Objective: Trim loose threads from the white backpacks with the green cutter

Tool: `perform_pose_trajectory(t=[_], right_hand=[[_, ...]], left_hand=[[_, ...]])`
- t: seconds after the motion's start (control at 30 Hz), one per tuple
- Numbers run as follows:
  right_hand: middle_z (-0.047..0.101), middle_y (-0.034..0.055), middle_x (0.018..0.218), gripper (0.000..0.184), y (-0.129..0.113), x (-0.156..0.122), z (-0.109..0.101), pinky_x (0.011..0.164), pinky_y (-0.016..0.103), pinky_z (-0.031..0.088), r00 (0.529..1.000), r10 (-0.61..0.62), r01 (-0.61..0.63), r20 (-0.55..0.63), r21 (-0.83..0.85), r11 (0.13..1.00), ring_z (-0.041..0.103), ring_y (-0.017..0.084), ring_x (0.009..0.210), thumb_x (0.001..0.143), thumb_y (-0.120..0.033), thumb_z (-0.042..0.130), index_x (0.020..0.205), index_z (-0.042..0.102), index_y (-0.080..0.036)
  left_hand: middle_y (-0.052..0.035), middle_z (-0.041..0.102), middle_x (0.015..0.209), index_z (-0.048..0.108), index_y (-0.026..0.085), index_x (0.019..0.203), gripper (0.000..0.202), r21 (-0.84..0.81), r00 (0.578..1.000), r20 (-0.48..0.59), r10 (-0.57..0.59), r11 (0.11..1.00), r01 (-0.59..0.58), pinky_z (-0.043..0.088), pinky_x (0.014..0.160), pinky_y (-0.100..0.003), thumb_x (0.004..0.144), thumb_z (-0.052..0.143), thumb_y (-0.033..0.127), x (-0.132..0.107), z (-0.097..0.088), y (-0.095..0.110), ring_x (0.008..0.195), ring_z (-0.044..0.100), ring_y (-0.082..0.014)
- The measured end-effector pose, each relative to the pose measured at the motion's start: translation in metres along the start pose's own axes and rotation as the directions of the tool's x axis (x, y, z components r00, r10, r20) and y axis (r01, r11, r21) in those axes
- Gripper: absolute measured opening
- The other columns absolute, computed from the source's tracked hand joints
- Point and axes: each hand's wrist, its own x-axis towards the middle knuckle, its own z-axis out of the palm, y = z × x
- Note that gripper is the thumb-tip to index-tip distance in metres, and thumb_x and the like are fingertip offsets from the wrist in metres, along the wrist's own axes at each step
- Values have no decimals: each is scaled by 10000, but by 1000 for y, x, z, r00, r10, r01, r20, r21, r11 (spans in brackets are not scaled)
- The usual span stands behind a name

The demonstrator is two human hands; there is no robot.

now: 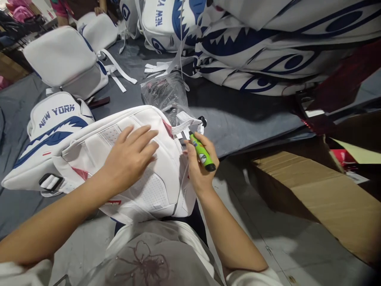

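A white backpack (pixel 154 163) lies across my lap and the table edge, its padded back panel and straps facing up. My left hand (pixel 131 159) rests on that panel, fingers stretched out. In my right hand (pixel 199 167), at the backpack's right end, is a thick green marker pen (pixel 202 153) with black ends. Its far end points toward a white strap (pixel 187 121) with a black buckle. Whether the pen touches the strap I cannot tell. Another white backpack, with blue NEW YORK lettering (pixel 56 115), lies partly under this one on the left.
A grey-covered table (pixel 226 115) carries a clear plastic bag (pixel 163 91) and more white backpacks (pixel 59 55). Stacked shark-face backpacks (pixel 253 43) rise at the back right. An open cardboard box (pixel 312 190) stands at right. Another person's hand (pixel 99 10) touches a backpack at far left.
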Motion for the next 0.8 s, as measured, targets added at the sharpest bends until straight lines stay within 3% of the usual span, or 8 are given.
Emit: perform_pose_trajectory(t=[0.07, 0.17, 0.3, 0.43, 0.67, 0.8], right_hand=[[698, 74, 1192, 342, 1, 3, 3, 942, 414, 557, 988, -154, 154, 4, -104, 983, 695, 221, 1044, 936, -348, 626, 1265, 595, -260], [703, 75, 1163, 357, 5, 7, 13, 999, 449, 510, 958, -283, 283, 39, -252, 925, 666, 240, 1066, 937, -313, 618, 1288, 571, -273], [701, 72, 1090, 267, 18, 16, 30, 944, 435, 507, 942, -334, 326, 34, -330, 886, 649, 242, 981, 945, -333, 592, 1203, 597, -262], [672, 53, 1042, 190, 29, 22, 30, 908, 402, 511, 951, -308, 279, -42, -320, 906, 638, 220, 945, 943, -315, 581, 1122, 610, -258], [595, 39, 1026, 262, 12, 21, -2, 868, 369, 541, 958, -104, 67, -267, -143, 987, 641, 187, 919, 863, -344, 666, 1086, 575, -241], [595, 42, 1041, 402, 17, 11, -57, 783, 394, 556, 918, -54, -30, -393, -203, 979, 642, 205, 871, 796, -422, 739, 1105, 563, -236]], left_hand=[[-127, 662, 1281, 594, 174, 1034, 101, -12, 1000, 9, 13, 1000, -13, 425, 1073, -530, 942, 553, 164, 24, 16, 1, 1279, 555, -314], [-110, 697, 1131, 576, 172, 942, 21, -62, 1000, 3, -26, 998, 26, 450, 1014, -493, 937, 559, 182, 37, 30, -4, 1127, 611, -289], [-93, 696, 1053, 561, 185, 898, 73, -58, 999, -32, -16, 998, 14, 445, 993, -466, 952, 511, 184, 34, 37, -11, 986, 604, -258], [-90, 684, 979, 584, 184, 895, 68, -26, 1000, 10, -15, 1000, 15, 430, 975, -467, 935, 528, 190, 34, 42, -12, 933, 566, -267], [-92, 674, 952, 588, 195, 868, 78, -49, 1000, 3, -3, 999, 3, 422, 865, -456, 910, 528, 166, 38, 50, -17, 899, 549, -277], [-81, 666, 922, 578, 198, 846, 98, -85, 999, -33, 15, 996, -18, 428, 886, -438, 919, 518, 173, 33, 52, -20, 894, 536, -263]])
